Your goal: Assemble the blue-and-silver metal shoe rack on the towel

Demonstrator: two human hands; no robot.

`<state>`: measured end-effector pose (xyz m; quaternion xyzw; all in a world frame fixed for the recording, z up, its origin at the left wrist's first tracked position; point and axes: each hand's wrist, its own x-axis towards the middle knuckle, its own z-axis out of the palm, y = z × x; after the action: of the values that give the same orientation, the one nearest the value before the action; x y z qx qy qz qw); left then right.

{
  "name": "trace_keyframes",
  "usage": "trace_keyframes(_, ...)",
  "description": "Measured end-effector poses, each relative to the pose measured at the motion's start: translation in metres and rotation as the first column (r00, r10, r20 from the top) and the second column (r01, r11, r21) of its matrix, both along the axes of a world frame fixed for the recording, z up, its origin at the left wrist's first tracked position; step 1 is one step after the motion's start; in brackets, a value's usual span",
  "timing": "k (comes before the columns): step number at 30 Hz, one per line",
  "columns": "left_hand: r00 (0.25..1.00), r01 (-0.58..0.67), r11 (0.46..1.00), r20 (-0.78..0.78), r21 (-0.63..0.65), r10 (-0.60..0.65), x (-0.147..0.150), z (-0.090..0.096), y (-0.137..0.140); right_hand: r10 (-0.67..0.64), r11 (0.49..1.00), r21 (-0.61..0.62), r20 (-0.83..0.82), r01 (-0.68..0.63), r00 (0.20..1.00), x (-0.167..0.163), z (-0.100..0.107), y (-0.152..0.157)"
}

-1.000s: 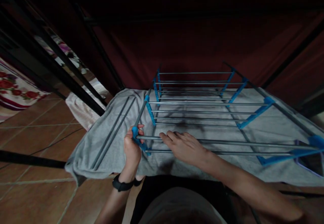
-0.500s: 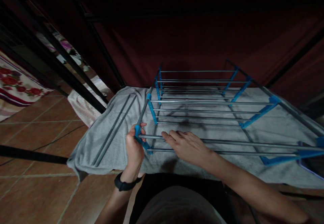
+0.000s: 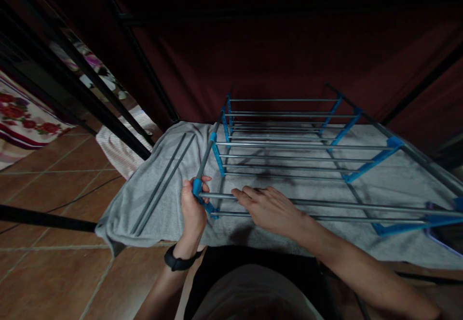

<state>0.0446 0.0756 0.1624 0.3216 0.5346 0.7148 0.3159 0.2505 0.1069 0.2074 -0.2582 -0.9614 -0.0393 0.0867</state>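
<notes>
A rack of grey metal rods and blue plastic brackets [image 3: 219,160] lies on a grey cloth [image 3: 162,166]. My left hand [image 3: 193,211], a black band on its wrist, is closed around the blue corner joint [image 3: 197,186] at the rack's near left. The left end of the nearest rod [image 3: 340,205] meets that joint. Over this same rod my right hand [image 3: 271,210] is closed, its fingertips a short way right of the joint. My palm hides part of the rod. A lower rod [image 3: 336,219] runs just below, partly behind my right hand.
Two loose grey rods [image 3: 164,185] lie side by side on the cloth at the left. A dark flat object with a pale edge [image 3: 443,235] sits at the right. Black metal bars [image 3: 47,218] frame the area, with a dark red curtain [image 3: 275,60] behind. Tiled floor [image 3: 54,281] shows at left.
Almost nothing differs. The view has shifted very slightly, and both hands keep the same places on the rack.
</notes>
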Motion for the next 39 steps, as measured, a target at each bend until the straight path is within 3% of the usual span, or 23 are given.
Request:
trace_keyframes(10,1.000,0.003,1.000,-0.009,-0.009,-0.003,-0.002,-0.002,0.001,0.003,0.997,0.083,-0.078,0.003,0.997,-0.002,-0.008,-0.004)
trace_keyframes(15,0.999,0.024,1.000,-0.032,-0.015,-0.024,-0.003,0.000,0.001,-0.066,0.982,0.163,-0.158,0.091,0.985,-0.003,-0.019,-0.008)
trace_keyframes(33,1.000,-0.017,0.998,-0.012,-0.056,0.016,-0.008,0.002,0.004,-0.018,0.982,0.178,-0.230,0.060,0.973,-0.006,-0.024,-0.006)
trace_keyframes(35,1.000,-0.012,0.996,-0.006,-0.088,0.012,-0.010,0.002,0.004,0.020,0.977,0.209,-0.246,0.033,0.969,-0.004,-0.021,-0.010)
trace_keyframes(39,0.999,-0.039,0.998,0.024,-0.057,0.041,-0.013,0.002,0.003,0.266,0.943,0.283,-0.318,-0.177,0.910,0.013,-0.033,-0.029)
